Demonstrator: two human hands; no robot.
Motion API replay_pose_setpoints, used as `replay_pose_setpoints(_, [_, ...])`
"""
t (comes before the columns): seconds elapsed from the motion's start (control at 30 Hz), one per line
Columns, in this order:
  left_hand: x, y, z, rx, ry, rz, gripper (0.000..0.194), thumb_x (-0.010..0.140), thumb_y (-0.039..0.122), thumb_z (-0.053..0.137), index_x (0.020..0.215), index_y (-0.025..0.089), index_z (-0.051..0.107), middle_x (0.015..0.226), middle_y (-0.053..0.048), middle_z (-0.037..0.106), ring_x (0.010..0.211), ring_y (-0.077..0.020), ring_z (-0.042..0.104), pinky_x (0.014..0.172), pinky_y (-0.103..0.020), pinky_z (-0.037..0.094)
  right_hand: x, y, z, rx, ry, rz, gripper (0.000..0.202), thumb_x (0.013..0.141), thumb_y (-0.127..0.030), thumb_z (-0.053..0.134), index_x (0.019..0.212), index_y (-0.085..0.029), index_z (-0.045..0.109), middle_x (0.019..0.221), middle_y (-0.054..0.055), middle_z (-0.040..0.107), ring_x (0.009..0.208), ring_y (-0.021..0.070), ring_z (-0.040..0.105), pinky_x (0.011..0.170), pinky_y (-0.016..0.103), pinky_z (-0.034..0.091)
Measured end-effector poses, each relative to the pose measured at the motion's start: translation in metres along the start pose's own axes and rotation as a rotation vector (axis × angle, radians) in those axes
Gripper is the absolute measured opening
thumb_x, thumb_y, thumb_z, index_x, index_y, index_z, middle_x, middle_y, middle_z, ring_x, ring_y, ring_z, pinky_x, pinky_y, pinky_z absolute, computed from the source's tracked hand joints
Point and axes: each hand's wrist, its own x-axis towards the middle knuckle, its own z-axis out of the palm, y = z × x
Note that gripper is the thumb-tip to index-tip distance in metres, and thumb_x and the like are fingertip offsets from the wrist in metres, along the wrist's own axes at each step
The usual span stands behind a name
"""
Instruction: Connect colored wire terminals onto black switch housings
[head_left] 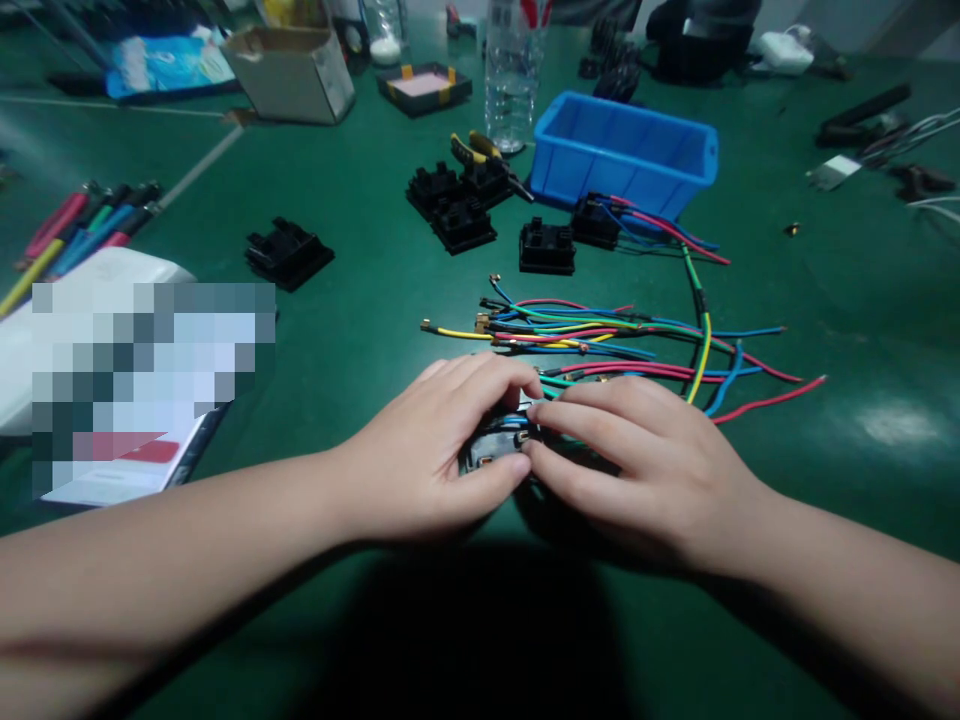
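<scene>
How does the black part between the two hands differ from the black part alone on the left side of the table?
The held part is between the left hand and right hand; the lone part sits untouched on the table.
Fingers partly cover the held part; the lone part is uncovered.
Blue wire seems to cross the held part; the lone part shows none.
Both look dark.

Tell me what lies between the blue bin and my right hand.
In the head view, a black plastic housing sits beside the blue bin; then loose coloured wires stretch across, nearest your right hand.
</scene>
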Motion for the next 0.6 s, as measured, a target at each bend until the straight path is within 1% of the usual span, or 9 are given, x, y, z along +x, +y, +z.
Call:
replay_pose_setpoints(0.07, [0.0002,0.0015,0.0003,0.042,-0.002,0.012,0.031,0.086,0.032,0.055,0.114,0.021,0.047,0.112,-0.007,0.061,0.104,-0.0254,0.056,0.093,-0.043,0.043,-0.0008,0.0005,0.0025,-0.013,0.006,0.01,0.018,0.093,-0.012,0.054,0.104,-0.016,0.068,0.108,0.012,0.071,0.091,0.0213,0.063,0.076,0.036,0.049])
replay_pose_setpoints(0.17, [0.0004,0.0021,0.0012,0.097,-0.01,0.03,0.038,0.084,0.031,0.061,0.118,0.02,0.047,0.122,-0.01,0.061,0.111,-0.028,0.055,0.099,-0.047,0.041,-0.0022,0.0012,0.005,-0.01,0.035,0.046,0.017,0.093,-0.014,0.054,0.104,-0.016,0.067,0.108,0.011,0.071,0.085,0.0197,0.063,0.073,0.033,0.047])
replay_pose_setpoints(0.23, [0.0006,0.0015,0.0019,0.117,-0.017,0.025,0.04,0.084,0.03,0.062,0.12,0.019,0.048,0.125,-0.011,0.06,0.115,-0.0288,0.054,0.101,-0.048,0.04,-0.0031,0.0014,0.0058,0.005,0.02,0.092,0.018,0.094,-0.017,0.052,0.105,-0.016,0.066,0.107,0.01,0.072,0.081,0.0186,0.062,0.07,0.031,0.046])
replay_pose_setpoints(0.3, [0.001,0.0004,0.0024,0.124,-0.004,0.017,0.038,0.086,0.031,0.063,0.12,0.018,0.049,0.124,-0.011,0.061,0.115,-0.0283,0.054,0.1,-0.047,0.042,-0.0041,0.0014,0.0066,0.02,-0.003,0.151,0.018,0.096,-0.019,0.051,0.107,-0.015,0.064,0.103,0.009,0.072,0.08,0.0182,0.064,0.069,0.029,0.046])
replay_pose_setpoints(0.37, [0.0014,-0.0009,0.0024,0.136,0.016,0.01,0.038,0.088,0.035,0.063,0.119,0.018,0.051,0.12,-0.011,0.063,0.112,-0.0279,0.055,0.097,-0.046,0.043,-0.0053,0.0011,0.0076,0.02,-0.017,0.207,0.019,0.096,-0.021,0.05,0.11,-0.014,0.062,0.099,0.01,0.073,0.08,0.0185,0.065,0.066,0.029,0.046])
replay_pose_setpoints(0.47, [0.0017,-0.0019,0.0018,0.159,0.028,0.004,0.039,0.087,0.042,0.065,0.116,0.018,0.054,0.116,-0.01,0.064,0.11,-0.0283,0.056,0.095,-0.047,0.044,-0.0063,0.0,0.0093,-0.004,-0.034,0.274,0.023,0.097,-0.025,0.051,0.115,-0.013,0.06,0.09,0.008,0.072,0.074,0.0182,0.066,0.061,0.028,0.044])
replay_pose_setpoints(0.6, [0.0013,0.0002,0.0016,0.174,0.062,-0.003,0.032,0.089,0.041,0.061,0.112,0.018,0.059,0.112,-0.01,0.065,0.108,-0.0273,0.056,0.095,-0.046,0.044,-0.0046,-0.0027,0.0098,0.008,-0.017,0.324,0.023,0.097,-0.029,0.052,0.111,-0.013,0.061,0.084,0.006,0.072,0.069,0.0167,0.065,0.06,0.026,0.044])
